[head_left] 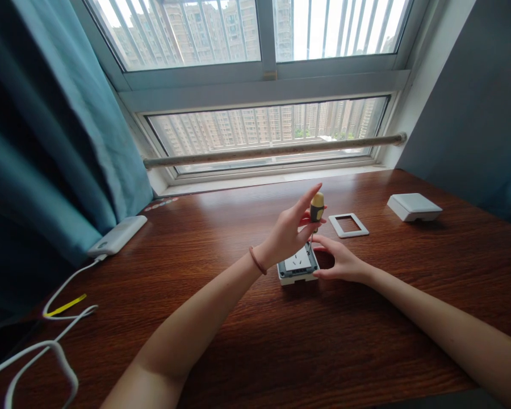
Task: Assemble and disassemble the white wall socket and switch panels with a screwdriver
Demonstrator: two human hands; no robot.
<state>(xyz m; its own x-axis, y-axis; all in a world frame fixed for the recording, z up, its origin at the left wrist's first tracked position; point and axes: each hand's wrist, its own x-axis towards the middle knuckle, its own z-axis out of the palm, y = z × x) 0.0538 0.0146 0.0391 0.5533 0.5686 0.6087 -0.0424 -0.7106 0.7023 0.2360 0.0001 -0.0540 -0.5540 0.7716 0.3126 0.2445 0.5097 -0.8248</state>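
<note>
My left hand (290, 230) is closed around a short screwdriver (317, 208) with a yellow and dark grey handle, its index finger stretched up beside it. The screwdriver stands nearly upright, and its shaft runs down to the far right corner of a wall socket (297, 261). Pin slots show on the socket's white face, within a grey frame on a white box. My right hand (338, 260) grips the socket's right side, thumb at the near corner and fingers at the far one. Whether the tip sits in a screw is too small to tell.
Behind my right hand lies a white square frame (349, 225). A white box (414, 206) rests farther right on the wooden table (238, 352). At left are a white power bank (118, 235), its white cable (70, 278), a yellow strip (68, 305) and a blue curtain (63, 125).
</note>
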